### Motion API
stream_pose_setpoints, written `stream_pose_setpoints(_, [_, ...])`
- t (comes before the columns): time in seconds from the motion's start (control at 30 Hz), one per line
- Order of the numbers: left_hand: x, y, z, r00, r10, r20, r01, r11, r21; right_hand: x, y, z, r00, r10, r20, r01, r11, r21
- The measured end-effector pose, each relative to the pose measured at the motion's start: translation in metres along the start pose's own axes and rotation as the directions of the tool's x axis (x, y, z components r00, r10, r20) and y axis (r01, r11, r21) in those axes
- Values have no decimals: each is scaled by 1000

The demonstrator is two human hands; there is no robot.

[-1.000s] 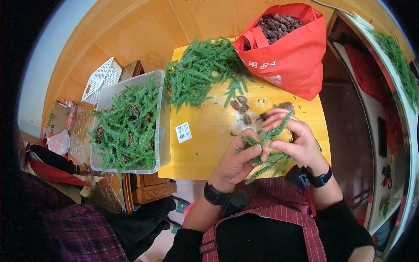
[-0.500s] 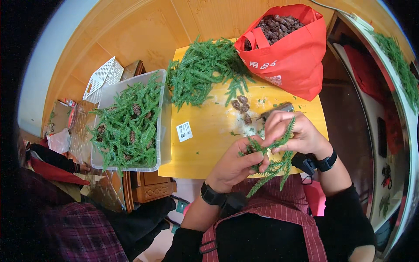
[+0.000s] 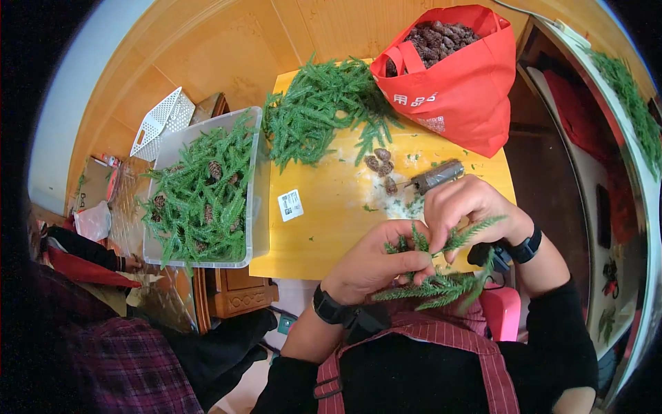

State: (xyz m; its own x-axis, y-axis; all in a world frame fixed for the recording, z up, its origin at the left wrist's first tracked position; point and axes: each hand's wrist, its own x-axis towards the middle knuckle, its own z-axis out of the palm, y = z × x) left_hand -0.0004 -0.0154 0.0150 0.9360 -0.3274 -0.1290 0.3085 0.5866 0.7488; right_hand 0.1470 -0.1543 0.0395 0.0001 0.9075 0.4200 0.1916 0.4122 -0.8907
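A green artificial pine sprig (image 3: 448, 286) is held over the near edge of the yellow table by both hands. My left hand (image 3: 379, 261) pinches its stem between thumb and fingers. The fingers of my right hand (image 3: 463, 210) are closed on the sprig's upper part, with one branch pointing out to the right. Whether a pine cone is inside the grip is hidden. Just beyond my right hand lies a dark cylinder (image 3: 441, 174) with a thin rod at its left end. Several loose brown pine cones (image 3: 384, 165) lie left of it.
A clear plastic bin (image 3: 259, 200) of sprigs with pine cones stands on the left. Behind are a pile of green sprigs (image 3: 310, 114) and a red bag (image 3: 455, 110) full of pine cones. A white label (image 3: 290, 205) lies flat. Another person's hand (image 3: 132, 265) shows far left.
My right hand has shifted slightly right and turned, exposing more of the dark cylinder. The sprig's branches have swung, with its lower ones now lying more sideways.
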Motion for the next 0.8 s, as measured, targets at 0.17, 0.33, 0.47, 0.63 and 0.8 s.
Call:
stream_pose_setpoints(0.17, [3, 0, 2, 999, -28, 24, 26, 998, 59, -1, -4, -2, 994, 103, 37, -104, 994, 28])
stream_pose_setpoints(0.33, [4, 0, 7, 996, -75, -49, 83, 977, 196, 2, -6, -12, 950, 172, 260, -130, 977, -171])
stream_pose_setpoints(0.47, [7, -5, -4, 996, 48, -81, -36, 988, 149, -2, -13, -15, 914, 390, 111, -377, 918, -126])
stream_pose_setpoints(0.63, [4, -9, -13, 939, 250, -236, -257, 967, 1, -35, 17, -4, 865, 349, -359, -282, 932, 228])
stream_pose_setpoints(0.8, [8, -9, -13, 919, 283, -274, -325, 938, -123, -65, 25, 32, 693, 482, -536, -264, 862, 433])
